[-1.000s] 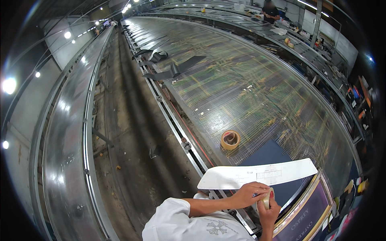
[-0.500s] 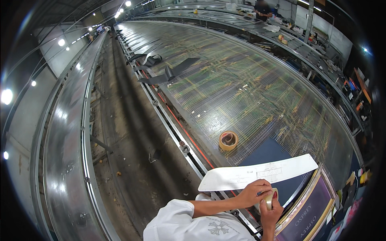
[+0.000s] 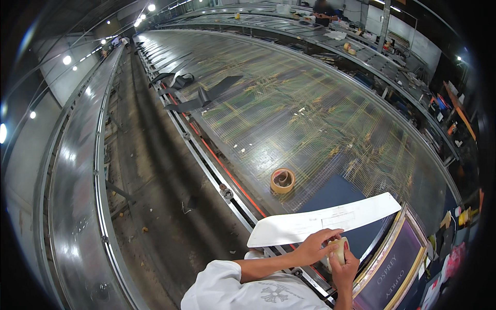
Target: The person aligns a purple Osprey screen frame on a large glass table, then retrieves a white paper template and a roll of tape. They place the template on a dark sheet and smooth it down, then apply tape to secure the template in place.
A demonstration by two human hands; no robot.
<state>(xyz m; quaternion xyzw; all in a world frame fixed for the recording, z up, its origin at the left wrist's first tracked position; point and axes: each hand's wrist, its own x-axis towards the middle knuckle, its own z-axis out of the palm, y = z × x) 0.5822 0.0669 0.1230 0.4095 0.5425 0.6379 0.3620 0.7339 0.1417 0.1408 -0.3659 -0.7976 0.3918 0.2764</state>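
Observation:
In front of my body, my right hand [image 3: 345, 269] is wrapped round a roll of pale clear tape [image 3: 339, 251], its thumb on the side of the roll. My left hand [image 3: 316, 248] is closed against the roll's upper left side, with its fingertips at the tape's edge; any loose tape end is too small to make out. Just beyond both hands lies a long, curved white paper pattern [image 3: 289, 227] with faint drawn lines. It partly covers a dark blue sheet [image 3: 333, 194] on the long table.
A brown tape roll [image 3: 282, 181] rests on the grid-marked table [image 3: 248, 129]. To the right leans a framed printing screen [image 3: 388, 266]. Black strips [image 3: 206, 95] hang over the table's rail. An aisle [image 3: 155, 206] runs along the left. Another person [image 3: 324, 13] stands far off.
My left hand's fingers have shifted and stretched further over the tape roll. The view has swung slightly, so the whole scene sits further left. The paper pattern stays in place.

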